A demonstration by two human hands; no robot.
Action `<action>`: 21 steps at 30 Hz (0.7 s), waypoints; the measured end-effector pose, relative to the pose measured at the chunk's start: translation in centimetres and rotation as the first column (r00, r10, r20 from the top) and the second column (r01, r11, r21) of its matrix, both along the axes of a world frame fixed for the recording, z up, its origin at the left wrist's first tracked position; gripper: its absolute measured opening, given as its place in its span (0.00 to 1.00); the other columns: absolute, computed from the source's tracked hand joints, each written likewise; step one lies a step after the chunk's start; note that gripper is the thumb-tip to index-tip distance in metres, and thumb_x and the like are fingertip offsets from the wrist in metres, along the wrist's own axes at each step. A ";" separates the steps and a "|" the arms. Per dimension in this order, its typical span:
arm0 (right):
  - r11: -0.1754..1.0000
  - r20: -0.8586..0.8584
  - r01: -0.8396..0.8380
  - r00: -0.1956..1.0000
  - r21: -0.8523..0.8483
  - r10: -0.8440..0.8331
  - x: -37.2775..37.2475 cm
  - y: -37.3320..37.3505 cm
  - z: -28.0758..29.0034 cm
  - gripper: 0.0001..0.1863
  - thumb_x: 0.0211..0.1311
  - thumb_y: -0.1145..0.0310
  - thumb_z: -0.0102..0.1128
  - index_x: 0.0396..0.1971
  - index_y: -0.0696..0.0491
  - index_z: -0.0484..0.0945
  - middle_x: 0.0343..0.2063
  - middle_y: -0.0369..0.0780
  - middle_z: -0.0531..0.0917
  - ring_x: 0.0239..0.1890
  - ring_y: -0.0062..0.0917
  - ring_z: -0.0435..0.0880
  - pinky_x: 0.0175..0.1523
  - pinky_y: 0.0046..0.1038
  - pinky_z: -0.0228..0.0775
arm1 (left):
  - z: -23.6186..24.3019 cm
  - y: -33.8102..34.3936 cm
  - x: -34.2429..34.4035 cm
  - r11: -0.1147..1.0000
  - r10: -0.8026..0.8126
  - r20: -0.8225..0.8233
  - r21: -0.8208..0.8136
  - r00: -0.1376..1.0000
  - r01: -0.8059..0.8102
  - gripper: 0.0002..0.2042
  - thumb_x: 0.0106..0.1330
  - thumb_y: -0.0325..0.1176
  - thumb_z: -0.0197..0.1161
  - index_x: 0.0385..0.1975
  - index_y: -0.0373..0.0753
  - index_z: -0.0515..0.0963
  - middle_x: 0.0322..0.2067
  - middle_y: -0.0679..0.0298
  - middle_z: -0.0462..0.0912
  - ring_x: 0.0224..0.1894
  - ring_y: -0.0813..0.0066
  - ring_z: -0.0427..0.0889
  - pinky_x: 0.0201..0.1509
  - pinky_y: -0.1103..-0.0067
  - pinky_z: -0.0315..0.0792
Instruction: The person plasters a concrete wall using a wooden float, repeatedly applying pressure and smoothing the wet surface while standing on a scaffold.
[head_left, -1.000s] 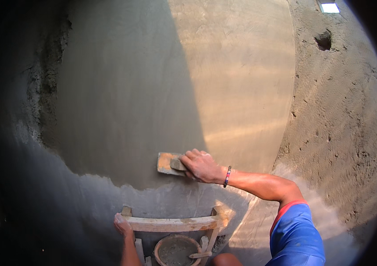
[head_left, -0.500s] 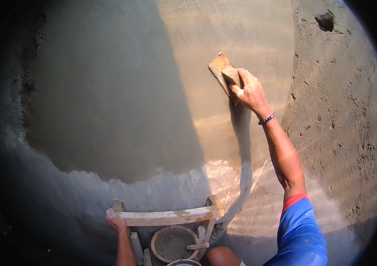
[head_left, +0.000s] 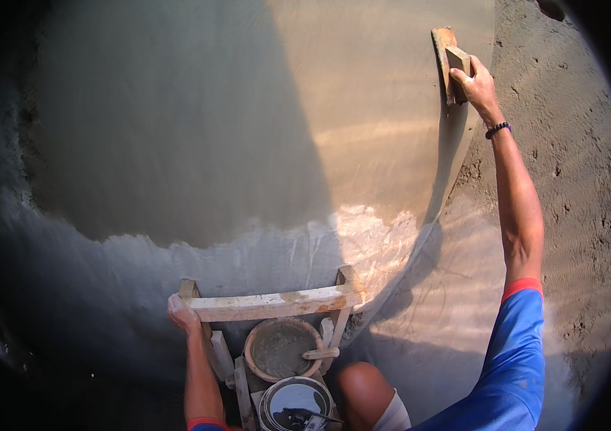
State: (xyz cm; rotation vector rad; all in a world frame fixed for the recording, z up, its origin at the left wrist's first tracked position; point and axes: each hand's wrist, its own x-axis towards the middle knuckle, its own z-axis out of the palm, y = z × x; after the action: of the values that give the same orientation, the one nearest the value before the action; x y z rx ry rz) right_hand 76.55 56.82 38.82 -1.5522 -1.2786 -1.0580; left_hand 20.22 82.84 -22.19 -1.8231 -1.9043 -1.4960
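My right hand [head_left: 480,87] grips the handle of a mud-streaked float [head_left: 440,44] held upright against the upper right of the smoothed plaster [head_left: 176,129], near its border with rougher render. My arm is stretched out, and a long shadow runs down from the float. My left hand [head_left: 181,310] is closed on the left end of a pale wooden crossbar [head_left: 262,306] at the lower middle. Below the bar sits a clay-coloured bowl [head_left: 249,352] of grey mix, with a stick-like tool [head_left: 320,353] across its right rim.
Pitted render [head_left: 557,179] covers the right side, with a dark hole at the top. A round container [head_left: 268,402] with liquid and a dark tool sits at the bottom on the wooden stand, beside my bent knee [head_left: 363,395]. Whitish uneven plaster [head_left: 140,273] runs along the lower wall.
My right hand has swept the float upward and rightward from the lower middle, turning it upright. The view has shifted, and more of the wooden stand shows. My left hand stays on the crossbar.
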 end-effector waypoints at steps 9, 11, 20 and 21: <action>0.978 0.083 -0.138 0.985 -0.156 0.152 -15.1 8.6 -31.3 0.33 0.47 0.70 0.72 0.56 0.56 0.72 0.44 0.46 0.75 0.48 0.44 0.75 0.52 0.41 0.70 | 1.6 -1.3 -0.6 0.998 -0.054 0.187 -0.029 0.981 0.061 0.18 0.76 0.36 0.45 0.39 0.28 0.78 0.37 0.44 0.82 0.42 0.40 0.79 0.47 0.57 0.70; 0.877 0.071 -0.211 0.961 -0.432 0.267 -17.2 7.5 -36.5 0.33 0.47 0.69 0.73 0.56 0.54 0.72 0.43 0.44 0.74 0.48 0.41 0.74 0.54 0.40 0.69 | 2.4 -1.4 -0.4 0.990 -0.107 0.282 -0.060 0.954 0.129 0.19 0.76 0.38 0.44 0.39 0.27 0.78 0.37 0.43 0.82 0.42 0.38 0.78 0.48 0.56 0.69; 0.988 -0.196 -0.099 0.973 0.121 0.122 -3.3 0.4 -21.6 0.23 0.60 0.64 0.68 0.52 0.59 0.76 0.41 0.50 0.86 0.42 0.45 0.86 0.49 0.38 0.76 | 2.0 -0.7 0.0 0.968 -0.180 0.453 -0.078 0.873 0.240 0.20 0.76 0.38 0.43 0.38 0.26 0.77 0.38 0.40 0.81 0.44 0.38 0.78 0.49 0.55 0.68; 0.995 -0.218 -0.013 0.975 0.094 0.034 -0.5 0.1 -20.7 0.24 0.60 0.63 0.68 0.54 0.58 0.76 0.40 0.50 0.86 0.42 0.45 0.86 0.50 0.38 0.76 | 2.8 -1.2 0.7 0.950 -0.216 0.544 -0.075 0.811 0.303 0.20 0.77 0.37 0.42 0.38 0.26 0.77 0.38 0.41 0.81 0.43 0.38 0.78 0.49 0.56 0.68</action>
State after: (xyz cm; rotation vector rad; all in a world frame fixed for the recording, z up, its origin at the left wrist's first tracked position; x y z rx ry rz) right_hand 76.09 56.92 18.13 -1.5329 -1.0801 -0.8909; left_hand 20.95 81.66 -19.44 -1.9494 -2.1104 -2.1981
